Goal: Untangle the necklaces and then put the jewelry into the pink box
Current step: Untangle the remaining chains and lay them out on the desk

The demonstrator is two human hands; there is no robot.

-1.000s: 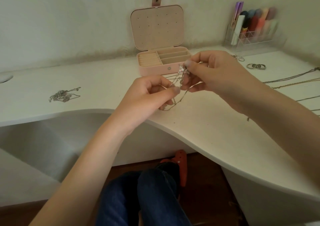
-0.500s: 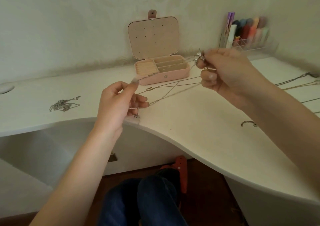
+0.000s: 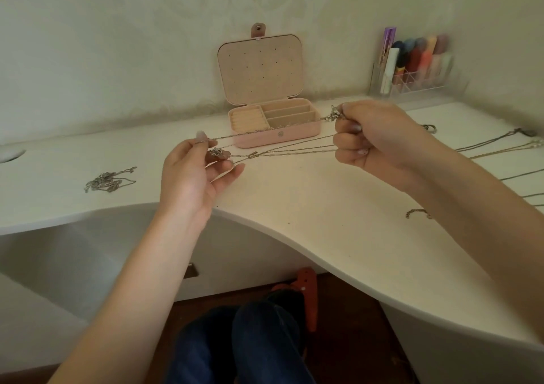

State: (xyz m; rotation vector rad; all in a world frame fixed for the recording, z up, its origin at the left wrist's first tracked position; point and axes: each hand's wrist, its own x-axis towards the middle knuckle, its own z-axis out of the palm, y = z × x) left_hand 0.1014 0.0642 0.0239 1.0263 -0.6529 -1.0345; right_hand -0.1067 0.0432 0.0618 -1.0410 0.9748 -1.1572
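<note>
Left hand (image 3: 195, 174) raised over the front edge of the white desk (image 3: 309, 207), thumb and forefinger pinching one thin strand of the tangled necklaces (image 3: 276, 148), the other fingers loosely spread beneath, with a small clasp lying against them. Right hand (image 3: 374, 136) curled tight, pinching a clasp at the top of the fist and gripping the other ends of the chains inside the closed fingers. Chains stretched in several fine lines between the two hands, held above the desk, crossing near the left hand.

Pink box (image 3: 275, 130) just behind the stretched chains, against the wall, lid standing open, ring rolls on the left and long compartments on the right. No readable writing on box or lid.

Another bunched silver chain (image 3: 109, 180) lying on the desk, well to the left. More chains (image 3: 500, 148) laid out on the far right. Clear organiser (image 3: 412, 68) of coloured tubes in the back corner, labels too blurred to read.
</note>
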